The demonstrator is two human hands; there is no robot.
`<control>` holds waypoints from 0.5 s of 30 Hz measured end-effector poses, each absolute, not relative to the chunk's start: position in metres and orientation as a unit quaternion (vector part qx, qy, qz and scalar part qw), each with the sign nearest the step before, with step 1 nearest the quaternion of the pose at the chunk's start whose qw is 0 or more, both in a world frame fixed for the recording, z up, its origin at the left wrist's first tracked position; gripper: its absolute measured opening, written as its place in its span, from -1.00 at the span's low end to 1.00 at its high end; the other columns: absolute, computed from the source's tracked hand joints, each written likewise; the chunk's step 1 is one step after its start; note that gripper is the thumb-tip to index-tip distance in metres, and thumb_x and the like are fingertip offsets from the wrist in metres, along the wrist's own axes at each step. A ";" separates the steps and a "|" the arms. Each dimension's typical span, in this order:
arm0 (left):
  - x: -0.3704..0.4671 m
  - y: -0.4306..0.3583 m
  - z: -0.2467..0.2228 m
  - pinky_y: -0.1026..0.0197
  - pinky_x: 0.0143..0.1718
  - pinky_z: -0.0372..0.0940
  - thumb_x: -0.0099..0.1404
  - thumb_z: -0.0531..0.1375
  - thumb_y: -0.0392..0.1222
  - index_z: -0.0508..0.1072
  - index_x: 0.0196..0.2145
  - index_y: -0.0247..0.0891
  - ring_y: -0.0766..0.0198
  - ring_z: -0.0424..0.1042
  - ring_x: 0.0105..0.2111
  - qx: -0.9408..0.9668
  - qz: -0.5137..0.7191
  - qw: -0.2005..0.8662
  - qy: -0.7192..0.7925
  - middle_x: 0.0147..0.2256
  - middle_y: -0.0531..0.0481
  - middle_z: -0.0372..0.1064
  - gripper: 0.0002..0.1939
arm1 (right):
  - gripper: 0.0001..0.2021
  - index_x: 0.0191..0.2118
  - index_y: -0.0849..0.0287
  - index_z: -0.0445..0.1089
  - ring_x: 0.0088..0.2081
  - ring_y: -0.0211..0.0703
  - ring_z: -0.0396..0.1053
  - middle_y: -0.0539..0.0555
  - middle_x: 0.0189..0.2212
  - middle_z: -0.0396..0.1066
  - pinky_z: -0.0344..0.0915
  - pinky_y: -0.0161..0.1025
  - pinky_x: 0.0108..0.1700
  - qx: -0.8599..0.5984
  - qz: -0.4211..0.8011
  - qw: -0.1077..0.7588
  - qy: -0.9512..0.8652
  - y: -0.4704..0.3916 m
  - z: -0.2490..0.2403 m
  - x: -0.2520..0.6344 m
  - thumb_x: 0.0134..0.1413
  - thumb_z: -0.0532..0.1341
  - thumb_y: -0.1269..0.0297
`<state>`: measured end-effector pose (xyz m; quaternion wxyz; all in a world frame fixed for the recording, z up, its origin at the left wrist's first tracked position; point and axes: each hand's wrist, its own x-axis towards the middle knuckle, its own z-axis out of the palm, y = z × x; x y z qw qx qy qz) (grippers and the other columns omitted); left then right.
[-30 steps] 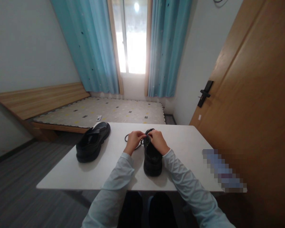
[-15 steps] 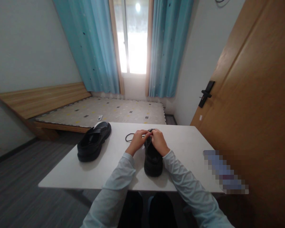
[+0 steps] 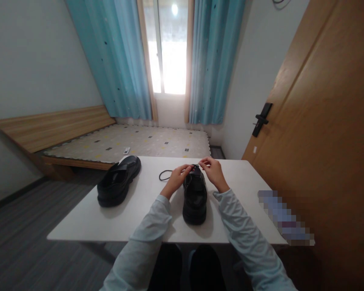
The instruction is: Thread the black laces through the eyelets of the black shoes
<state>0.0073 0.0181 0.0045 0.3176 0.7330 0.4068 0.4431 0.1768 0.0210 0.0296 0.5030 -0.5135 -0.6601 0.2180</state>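
A black shoe [image 3: 195, 202] stands on the white table in front of me, its heel towards me. At its far end my left hand [image 3: 178, 176] pinches at the lacing, fingers closed on the black lace. My right hand [image 3: 211, 169] is up and to the right of the shoe's toe, finger and thumb closed on a stretch of the lace. A loop of black lace [image 3: 160, 176] lies on the table left of my left hand. The second black shoe [image 3: 119, 182] rests farther left, untouched.
The white table [image 3: 109, 226] has a bed [image 3: 157, 137] behind it, with a small white object [image 3: 126, 150] on it. A wooden door [image 3: 321, 121] with a black handle stands at the right. A blurred-out bluish item [image 3: 286, 218] is at the table's right edge.
My right hand has moved off the shoe, right and slightly away from me, drawing lace out. My left hand has barely moved. More of the shoe's top now shows.
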 end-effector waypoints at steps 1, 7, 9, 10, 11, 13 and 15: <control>0.008 0.018 0.005 0.22 -0.04 0.28 0.32 0.01 -0.01 0.47 -0.11 -0.26 0.20 0.43 -0.11 0.732 0.452 0.332 0.387 -0.11 -0.07 0.48 -0.63 | -0.90 -0.41 0.22 0.39 -0.37 -0.22 0.39 0.06 -0.41 0.42 0.34 -0.29 -0.32 -0.505 0.204 0.501 -0.673 0.019 0.032 0.178 0.00 0.20 0.30; 0.010 0.016 0.004 0.23 -0.13 0.33 0.22 0.16 -0.07 0.48 -0.21 -0.30 0.23 0.47 -0.24 0.707 0.505 0.324 0.374 -0.22 -0.08 0.50 -0.73 | -0.89 -0.42 0.22 0.40 -0.39 -0.25 0.34 0.04 -0.42 0.38 0.27 -0.32 -0.34 -0.465 0.189 0.467 -0.728 0.011 0.035 0.170 0.03 0.19 0.30; 0.010 0.016 0.004 0.23 -0.16 0.33 0.21 0.17 -0.07 0.48 -0.32 -0.29 0.24 0.46 -0.28 0.704 0.507 0.298 0.398 -0.31 -0.05 0.50 -0.77 | -0.88 -0.39 0.23 0.38 -0.41 -0.26 0.31 0.03 -0.44 0.36 0.26 -0.30 -0.33 -0.490 0.179 0.446 -0.727 0.012 0.031 0.168 0.02 0.20 0.27; 0.010 0.016 0.004 0.23 -0.17 0.33 0.22 0.16 -0.07 0.46 -0.35 -0.29 0.25 0.46 -0.29 0.703 0.506 0.289 0.407 -0.33 -0.03 0.50 -0.78 | -0.86 -0.35 0.23 0.37 -0.42 -0.26 0.29 0.02 -0.44 0.35 0.26 -0.29 -0.32 -0.506 0.172 0.432 -0.726 0.012 0.029 0.169 -0.01 0.23 0.25; 0.010 0.016 0.004 0.24 -0.18 0.33 0.23 0.15 -0.07 0.45 -0.37 -0.28 0.26 0.46 -0.31 0.702 0.505 0.284 0.414 -0.36 -0.02 0.50 -0.78 | -0.81 -0.32 0.23 0.36 -0.42 -0.26 0.28 0.01 -0.43 0.33 0.26 -0.28 -0.32 -0.520 0.167 0.415 -0.728 0.013 0.027 0.171 -0.07 0.27 0.24; 0.010 0.016 0.004 0.25 -0.21 0.32 0.25 0.13 -0.08 0.42 -0.36 -0.27 0.28 0.46 -0.35 0.698 0.505 0.281 0.422 -0.39 0.01 0.48 -0.80 | -0.70 -0.26 0.24 0.33 -0.43 -0.27 0.26 -0.02 -0.43 0.30 0.27 -0.28 -0.33 -0.537 0.179 0.375 -0.734 0.014 0.024 0.176 -0.19 0.33 0.27; 0.011 0.016 0.003 0.26 -0.23 0.32 0.26 0.11 -0.10 0.40 -0.34 -0.26 0.29 0.46 -0.37 0.696 0.503 0.281 0.427 -0.42 0.03 0.47 -0.82 | -0.68 -0.23 0.23 0.31 -0.46 -0.29 0.26 -0.05 -0.46 0.27 0.28 -0.31 -0.38 -0.553 0.218 0.345 -0.726 0.016 0.022 0.182 -0.20 0.32 0.34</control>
